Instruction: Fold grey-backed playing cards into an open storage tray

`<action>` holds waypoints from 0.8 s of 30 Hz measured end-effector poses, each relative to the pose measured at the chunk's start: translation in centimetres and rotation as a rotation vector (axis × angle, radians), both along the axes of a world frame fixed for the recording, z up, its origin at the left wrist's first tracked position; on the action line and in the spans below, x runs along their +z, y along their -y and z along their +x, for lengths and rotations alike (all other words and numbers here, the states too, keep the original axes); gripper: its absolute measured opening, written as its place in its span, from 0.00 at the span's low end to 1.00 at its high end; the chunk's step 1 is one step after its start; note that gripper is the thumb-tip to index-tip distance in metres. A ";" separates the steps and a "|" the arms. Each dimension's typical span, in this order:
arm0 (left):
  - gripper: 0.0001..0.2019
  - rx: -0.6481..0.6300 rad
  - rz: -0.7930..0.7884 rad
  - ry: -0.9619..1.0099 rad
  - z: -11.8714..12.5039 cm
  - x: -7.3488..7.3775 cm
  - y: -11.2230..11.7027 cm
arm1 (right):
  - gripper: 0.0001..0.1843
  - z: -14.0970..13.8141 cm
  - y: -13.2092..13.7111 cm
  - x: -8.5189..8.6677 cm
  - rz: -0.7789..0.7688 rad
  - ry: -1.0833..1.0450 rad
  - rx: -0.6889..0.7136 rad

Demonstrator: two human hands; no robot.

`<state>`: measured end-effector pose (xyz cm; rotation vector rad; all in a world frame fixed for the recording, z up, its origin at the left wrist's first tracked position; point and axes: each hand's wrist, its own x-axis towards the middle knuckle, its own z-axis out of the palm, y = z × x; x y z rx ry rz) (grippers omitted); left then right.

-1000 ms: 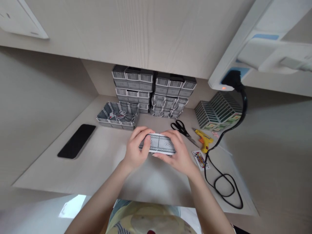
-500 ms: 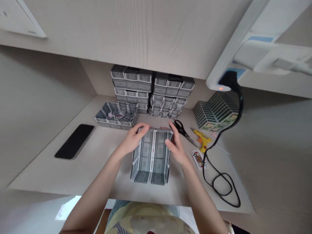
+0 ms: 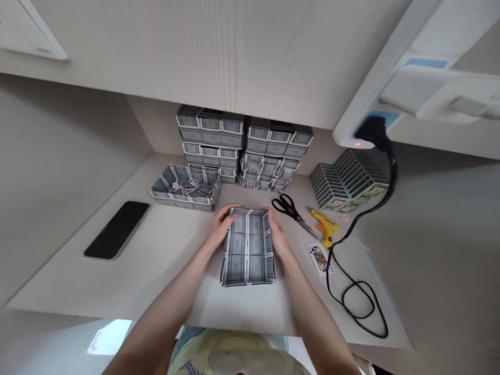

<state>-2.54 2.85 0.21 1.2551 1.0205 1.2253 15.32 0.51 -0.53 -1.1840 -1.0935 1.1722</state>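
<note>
An open box made of playing cards (image 3: pixel 249 250), grey-patterned backs showing inside, rests near the middle of the desk. My left hand (image 3: pixel 221 227) grips its far left corner, thumb along the rim and fingers behind. On the opposite side my right hand (image 3: pixel 276 232) holds the far right corner, its fingers partly hidden by the wall. Just right of that hand lies a pair of black-handled scissors (image 3: pixel 291 209). Beyond the box to the left, a similar card box (image 3: pixel 183 200) contains loose card pieces.
Stacked card boxes (image 3: pixel 211 127) stand against the back wall. At right are a yellow glue gun (image 3: pixel 327 228) with a looping black cord (image 3: pixel 353 284), a face-up playing card (image 3: pixel 318 258) and green-striped card structures (image 3: pixel 344 182). A black phone (image 3: pixel 117 229) lies at left. An overhead panel (image 3: pixel 234 57) hangs low.
The box has tipped down flatter, its near edge moving away from me. My hands have shifted slightly down its sides, and the right thumb has left the inside of the box.
</note>
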 end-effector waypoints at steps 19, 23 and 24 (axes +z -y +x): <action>0.12 -0.070 0.076 -0.177 0.4 -0.3 -0.8 | 0.27 0.1 0.2 -0.6 -0.038 -0.164 0.070; 0.13 0.172 0.067 -0.175 0.2 -0.5 -1.2 | 0.31 0.7 -0.2 -0.5 -0.095 -0.358 0.092; 0.14 0.249 0.072 -0.168 0.0 -0.6 -1.4 | 0.32 1.1 -0.3 -0.5 -0.111 -0.383 0.090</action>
